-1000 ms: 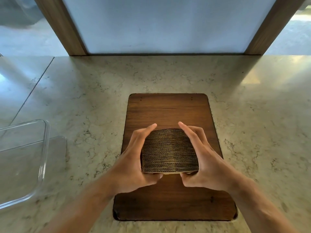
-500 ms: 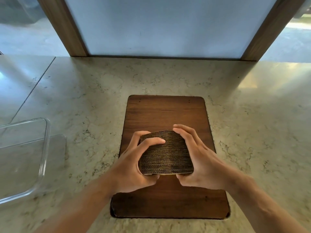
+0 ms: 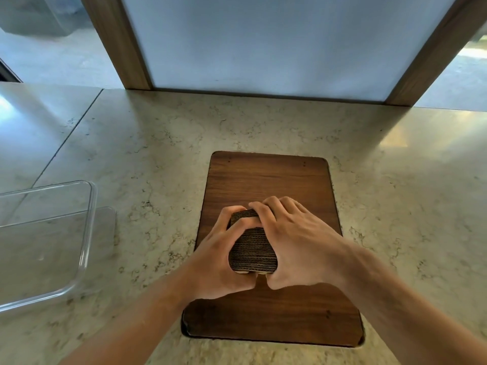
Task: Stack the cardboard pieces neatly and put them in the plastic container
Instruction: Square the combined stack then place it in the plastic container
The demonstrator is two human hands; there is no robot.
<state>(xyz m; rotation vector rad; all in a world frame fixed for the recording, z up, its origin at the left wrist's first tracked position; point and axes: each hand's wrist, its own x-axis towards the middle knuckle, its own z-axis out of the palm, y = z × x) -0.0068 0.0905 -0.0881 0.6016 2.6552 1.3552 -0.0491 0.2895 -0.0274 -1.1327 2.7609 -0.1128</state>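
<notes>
With both the left hand (image 3: 224, 262) and right hand (image 3: 297, 241) in a closed grip on the cardboard stack (image 3: 253, 248) at frame centre, uneven pressure may splay pieces during transfer to the container (image 3: 88, 233) at left.

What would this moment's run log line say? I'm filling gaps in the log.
phase: squaring stack | left hand + right hand: gripping brown corrugated cardboard stack | over: dark wooden board | clear plastic container: empty, left

Both hands clasp a cardboard stack (image 3: 252, 250) over a dark wooden board (image 3: 266, 180) set in the marble counter (image 3: 158, 143). Left hand (image 3: 217, 262) grips its left side, right hand (image 3: 297, 241) wraps the top and right. A clear plastic container (image 3: 87, 233) sits far left, apart.
</notes>
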